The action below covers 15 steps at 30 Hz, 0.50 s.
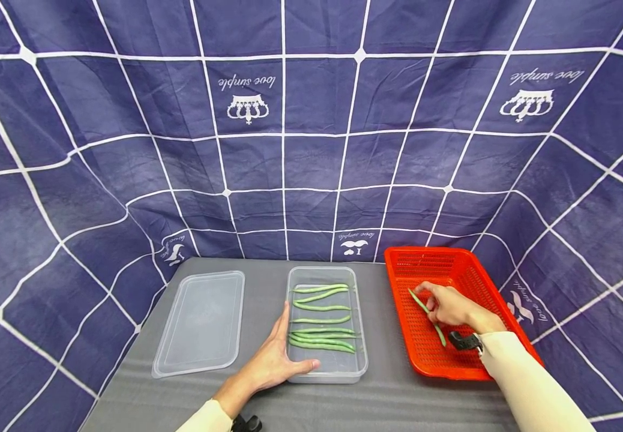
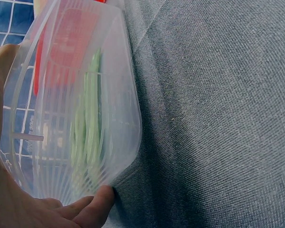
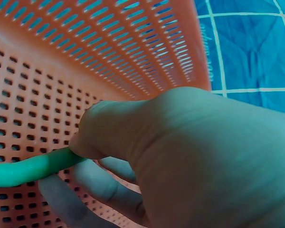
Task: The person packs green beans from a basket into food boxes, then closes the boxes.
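Observation:
A clear plastic container (image 1: 333, 362) stands at the middle of the table, with several green beans (image 1: 319, 320) lying crosswise in it. My left hand (image 1: 275, 359) grips the container's near left corner, its fingers along the left side and the thumb over the near rim. In the left wrist view the beans (image 2: 88, 126) show through the translucent wall. At the right, my right hand (image 1: 448, 308) is inside a red perforated basket (image 1: 400, 285). It pinches one long green bean (image 3: 23, 172) between thumb and fingers. The bean's far end is cut off in the right wrist view.
A translucent flat lid (image 1: 200, 321) lies on the grey tablecloth (image 1: 265, 282) to the left of the container. Blue cloth (image 1: 311, 162) with white grid lines hangs behind and at both sides of the table.

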Motion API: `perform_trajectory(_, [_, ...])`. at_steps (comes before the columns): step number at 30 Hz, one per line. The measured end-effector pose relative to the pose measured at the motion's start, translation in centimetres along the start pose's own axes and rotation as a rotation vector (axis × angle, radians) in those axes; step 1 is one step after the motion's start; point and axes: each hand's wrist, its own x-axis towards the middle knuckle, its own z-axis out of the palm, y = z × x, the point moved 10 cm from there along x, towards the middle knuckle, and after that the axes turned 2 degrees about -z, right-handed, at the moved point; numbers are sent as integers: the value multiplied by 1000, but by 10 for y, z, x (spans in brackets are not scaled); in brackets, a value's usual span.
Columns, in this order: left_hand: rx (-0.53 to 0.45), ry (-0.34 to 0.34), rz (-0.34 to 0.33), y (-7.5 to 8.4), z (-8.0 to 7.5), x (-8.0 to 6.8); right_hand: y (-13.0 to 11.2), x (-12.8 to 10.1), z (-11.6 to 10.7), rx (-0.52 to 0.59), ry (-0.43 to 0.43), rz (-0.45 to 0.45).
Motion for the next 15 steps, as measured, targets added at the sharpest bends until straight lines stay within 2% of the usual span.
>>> perform_trajectory(15, [4, 8, 0, 1, 0, -1, -35, 4, -22, -81, 73, -113])
